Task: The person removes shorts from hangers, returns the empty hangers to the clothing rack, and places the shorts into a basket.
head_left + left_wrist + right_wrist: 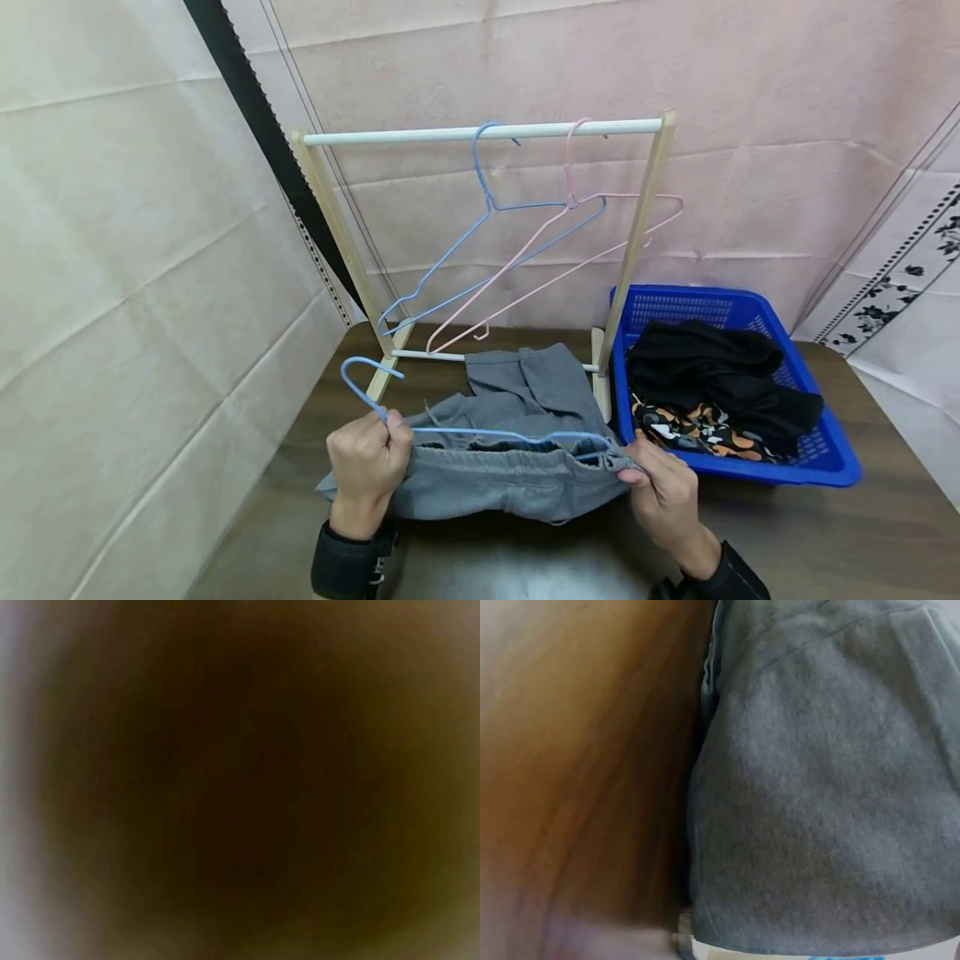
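Note:
Grey trousers [517,483] with an elastic waistband lie on the table, their legs toward the rack; the right wrist view shows the grey cloth [825,787] close up. My left hand [369,458] grips a blue hanger [480,432] near its neck, the hook sticking up to the left. The hanger's right end sits inside the waistband opening. At that right end, my right hand [663,492] pinches the waistband between thumb and fingers. Whether it also holds the hanger tip cannot be told. The left wrist view is dark and blurred.
Behind the trousers stands a rack with a white rail [420,135]. From it hang another blue hanger [438,262] and a pink hanger [525,248]. To the right, a blue basket [825,450] holds black clothing [712,375] and a patterned cloth [697,429]. The table [262,508] is brown.

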The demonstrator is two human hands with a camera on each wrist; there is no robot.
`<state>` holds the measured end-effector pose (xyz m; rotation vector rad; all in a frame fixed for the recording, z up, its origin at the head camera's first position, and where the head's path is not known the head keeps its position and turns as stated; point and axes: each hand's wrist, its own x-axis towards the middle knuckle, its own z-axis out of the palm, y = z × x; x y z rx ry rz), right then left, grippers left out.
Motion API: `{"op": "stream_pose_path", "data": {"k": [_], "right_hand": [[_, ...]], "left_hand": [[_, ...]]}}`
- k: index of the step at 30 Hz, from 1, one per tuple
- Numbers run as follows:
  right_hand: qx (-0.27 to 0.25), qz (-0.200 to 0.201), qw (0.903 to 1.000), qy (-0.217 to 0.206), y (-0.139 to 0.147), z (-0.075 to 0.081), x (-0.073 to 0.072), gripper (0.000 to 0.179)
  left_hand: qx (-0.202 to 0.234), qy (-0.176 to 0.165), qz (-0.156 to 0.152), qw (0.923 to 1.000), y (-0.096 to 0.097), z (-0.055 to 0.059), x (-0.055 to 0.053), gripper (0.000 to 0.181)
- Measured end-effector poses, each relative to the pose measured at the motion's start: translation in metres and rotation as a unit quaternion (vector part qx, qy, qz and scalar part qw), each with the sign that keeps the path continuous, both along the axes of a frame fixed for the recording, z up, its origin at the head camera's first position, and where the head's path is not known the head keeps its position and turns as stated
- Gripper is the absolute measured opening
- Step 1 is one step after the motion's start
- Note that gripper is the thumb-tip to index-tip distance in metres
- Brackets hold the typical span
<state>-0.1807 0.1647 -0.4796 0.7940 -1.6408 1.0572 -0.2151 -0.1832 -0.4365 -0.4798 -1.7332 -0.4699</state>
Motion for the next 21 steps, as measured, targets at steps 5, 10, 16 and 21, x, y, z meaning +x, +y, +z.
{"op": "stream_pose_path", "data": {"k": [5,10,16,21], "right_hand": [[0.040,0.027,0.9959,-0.077,0.005,-0.016,0.010,0.041],[0.104,0.063,0.9738,-0.192,0.011,-0.020,0.018,0.016],[0.256,0.069,0.8875,-0.377,0.021,0.001,0.019,0.021],[0.212,0.051,0.8945,-0.390,0.031,0.027,0.020,0.018]], "left_hand": [[0.027,-0.031,-0.024,0.9989,-0.001,-0.001,0.000,0.046],[0.026,-0.049,-0.036,0.9978,-0.001,0.000,-0.002,0.047],[0.008,-0.052,-0.040,0.9978,0.004,0.004,-0.007,0.046],[-0.021,-0.057,-0.040,0.9973,0.010,0.004,-0.009,0.043]]}}
